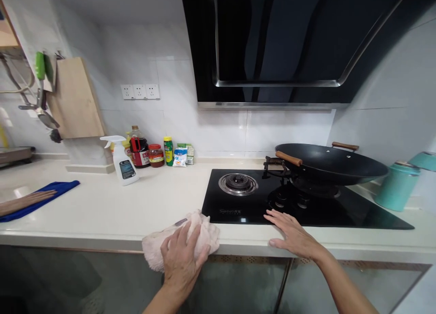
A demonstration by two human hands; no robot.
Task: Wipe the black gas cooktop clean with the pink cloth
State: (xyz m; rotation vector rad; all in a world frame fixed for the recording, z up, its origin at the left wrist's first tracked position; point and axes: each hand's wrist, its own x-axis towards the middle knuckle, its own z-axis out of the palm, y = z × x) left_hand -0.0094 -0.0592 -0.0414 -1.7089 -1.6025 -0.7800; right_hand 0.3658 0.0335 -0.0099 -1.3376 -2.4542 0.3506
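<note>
My left hand (pixel 184 255) is closed over a pale pink cloth (pixel 156 248), which lies bunched at the counter's front edge and hangs a little over it. The cloth touches or nearly touches the front left corner of the black glass gas stove (pixel 248 209). My right hand (pixel 289 234) holds nothing; its fingers are stretched out at the stove's front edge, near the two knobs (pixel 291 200). A black wok (pixel 334 166) with wooden handles sits over the right burner. The left burner (pixel 238 184) is bare, its pan support (pixel 275 165) lying behind, beside the wok.
At the far left another person's hand (pixel 30 200) lies flat on a blue cloth (pixel 61 189). A white spray bottle (pixel 123 161) stands before several condiments, including a red-lidded jar (pixel 156 156). A teal canister (pixel 398 186) is at right. Overhead hangs a black range hood (pixel 272 41).
</note>
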